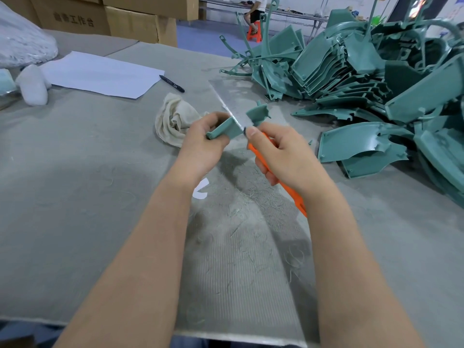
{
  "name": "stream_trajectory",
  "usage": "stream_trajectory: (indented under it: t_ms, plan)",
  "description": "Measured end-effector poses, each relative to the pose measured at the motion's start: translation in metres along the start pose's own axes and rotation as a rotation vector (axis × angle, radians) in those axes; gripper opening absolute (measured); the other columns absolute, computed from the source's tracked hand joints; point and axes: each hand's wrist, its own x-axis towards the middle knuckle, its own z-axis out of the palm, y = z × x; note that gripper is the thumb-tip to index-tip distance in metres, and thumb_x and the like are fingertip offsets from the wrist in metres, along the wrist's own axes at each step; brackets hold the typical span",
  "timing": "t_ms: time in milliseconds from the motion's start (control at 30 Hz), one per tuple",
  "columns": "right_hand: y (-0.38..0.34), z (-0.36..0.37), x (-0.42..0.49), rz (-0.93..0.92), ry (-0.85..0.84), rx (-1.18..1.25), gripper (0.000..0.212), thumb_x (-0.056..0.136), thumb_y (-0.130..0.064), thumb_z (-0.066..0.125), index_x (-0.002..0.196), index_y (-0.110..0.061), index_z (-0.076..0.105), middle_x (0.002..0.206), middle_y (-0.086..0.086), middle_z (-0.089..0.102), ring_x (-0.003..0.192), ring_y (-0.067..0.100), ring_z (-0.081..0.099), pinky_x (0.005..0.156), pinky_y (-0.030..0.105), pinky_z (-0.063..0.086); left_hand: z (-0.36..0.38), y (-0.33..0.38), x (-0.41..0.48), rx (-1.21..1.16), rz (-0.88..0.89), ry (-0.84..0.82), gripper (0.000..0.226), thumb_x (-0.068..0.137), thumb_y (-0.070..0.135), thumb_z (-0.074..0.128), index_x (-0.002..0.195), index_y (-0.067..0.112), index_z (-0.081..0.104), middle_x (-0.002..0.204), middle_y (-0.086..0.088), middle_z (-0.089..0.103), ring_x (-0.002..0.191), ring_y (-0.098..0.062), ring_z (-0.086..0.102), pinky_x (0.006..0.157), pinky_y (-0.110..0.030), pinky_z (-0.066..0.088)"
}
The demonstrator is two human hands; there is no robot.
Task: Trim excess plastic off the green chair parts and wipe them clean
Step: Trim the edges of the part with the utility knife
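My left hand [203, 144] grips a small green chair part [226, 129] above the middle of the table. My right hand [283, 151] holds an orange-handled knife [291, 194], its thumb close to the right edge of that part. The blade itself is hidden behind my thumb. Another small green piece [258, 113] shows just beyond my right thumb; I cannot tell whether it joins the held part. A crumpled beige cloth [175, 119] lies on the table just left of my left hand.
A big heap of green chair parts [371, 79] fills the right side of the grey table [75, 184]. A metal sheet [238, 247] strewn with plastic shavings lies under my arms. White paper [100, 74], a black pen [172, 83], cardboard boxes [130, 23] and a seated person [256, 13] are beyond.
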Motion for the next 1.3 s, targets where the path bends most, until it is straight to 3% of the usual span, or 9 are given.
stream_trajectory:
  t_ms: [167, 300, 500, 767, 933, 1067, 1200, 1233, 1300]
  plan:
    - [-0.004, 0.015, -0.001, -0.053, -0.119, -0.014, 0.038, 0.098, -0.033, 0.051, 0.079, -0.001, 0.056, 0.049, -0.001, 0.045, 0.042, 0.018, 0.044, 0.041, 0.029, 0.041, 0.0, 0.003, -0.002, -0.026, 0.004, -0.039, 0.036, 0.087, -0.01, 0.047, 0.097, 0.02, 0.064, 0.083, -0.002, 0.067, 0.078, -0.014, 0.062, 0.071, -0.03, 0.052]
    - [-0.001, 0.005, 0.0, -0.05, -0.041, -0.017, 0.037, 0.099, -0.033, 0.05, 0.079, -0.002, 0.057, 0.049, 0.0, 0.047, 0.039, 0.016, 0.045, 0.038, 0.029, 0.041, -0.001, 0.001, 0.001, 0.01, -0.011, -0.022, 0.031, 0.088, -0.008, 0.05, 0.106, 0.012, 0.066, 0.098, -0.012, 0.069, 0.094, -0.026, 0.064, 0.089, -0.038, 0.049]
    - [0.004, -0.003, 0.003, -0.055, 0.112, -0.09, 0.043, 0.099, -0.036, 0.048, 0.083, 0.003, 0.054, 0.066, 0.025, 0.054, 0.039, 0.016, 0.045, 0.038, 0.031, 0.042, 0.001, 0.001, 0.0, 0.01, 0.001, -0.008, 0.046, 0.081, -0.01, 0.047, 0.085, 0.033, 0.062, 0.077, 0.01, 0.06, 0.076, -0.008, 0.051, 0.073, -0.025, 0.039]
    - [0.008, 0.002, 0.004, -0.057, 0.111, -0.081, 0.041, 0.099, -0.036, 0.047, 0.082, 0.0, 0.055, 0.067, 0.025, 0.055, 0.039, 0.014, 0.047, 0.038, 0.024, 0.041, -0.002, -0.001, 0.001, -0.015, -0.025, -0.002, 0.042, 0.081, -0.006, 0.049, 0.085, 0.033, 0.065, 0.078, 0.008, 0.062, 0.079, -0.011, 0.053, 0.077, -0.029, 0.041]
    - [0.0, 0.018, 0.002, -0.095, 0.06, -0.055, 0.041, 0.099, -0.033, 0.051, 0.08, 0.003, 0.054, 0.063, 0.023, 0.051, 0.049, 0.017, 0.043, 0.051, 0.04, 0.044, -0.002, 0.002, 0.002, -0.012, -0.041, 0.007, 0.031, 0.087, -0.006, 0.051, 0.107, 0.014, 0.066, 0.097, -0.008, 0.07, 0.095, -0.024, 0.064, 0.089, -0.04, 0.051]
    - [-0.005, 0.024, 0.0, -0.115, -0.033, -0.083, 0.036, 0.098, -0.031, 0.053, 0.079, -0.001, 0.057, 0.06, 0.014, 0.051, 0.049, 0.013, 0.041, 0.053, 0.038, 0.043, -0.003, 0.006, -0.003, -0.011, -0.027, -0.029, 0.029, 0.089, -0.004, 0.05, 0.096, 0.02, 0.065, 0.082, 0.0, 0.066, 0.08, -0.015, 0.061, 0.074, -0.033, 0.051]
    - [-0.005, 0.012, 0.0, -0.107, 0.029, -0.087, 0.04, 0.099, -0.034, 0.05, 0.078, 0.0, 0.053, 0.064, 0.02, 0.054, 0.05, 0.017, 0.043, 0.057, 0.041, 0.044, -0.002, 0.004, 0.0, 0.025, -0.038, -0.011, 0.029, 0.09, -0.006, 0.05, 0.112, 0.007, 0.064, 0.102, -0.014, 0.069, 0.1, -0.026, 0.064, 0.095, -0.045, 0.049]
    - [-0.004, 0.009, 0.0, -0.104, 0.064, -0.094, 0.041, 0.099, -0.035, 0.049, 0.078, 0.0, 0.052, 0.065, 0.021, 0.055, 0.051, 0.021, 0.045, 0.059, 0.043, 0.046, -0.001, 0.003, 0.001, 0.026, -0.036, -0.008, 0.029, 0.09, -0.006, 0.05, 0.11, 0.008, 0.065, 0.103, -0.013, 0.069, 0.098, -0.024, 0.063, 0.095, -0.042, 0.049]
    - [-0.002, 0.003, 0.002, -0.091, 0.109, -0.116, 0.042, 0.099, -0.036, 0.048, 0.079, 0.0, 0.052, 0.067, 0.022, 0.057, 0.054, 0.028, 0.049, 0.061, 0.045, 0.049, 0.0, 0.003, 0.0, 0.033, -0.001, -0.004, 0.033, 0.086, -0.008, 0.049, 0.097, 0.019, 0.066, 0.084, 0.003, 0.068, 0.08, -0.01, 0.057, 0.078, -0.026, 0.047]
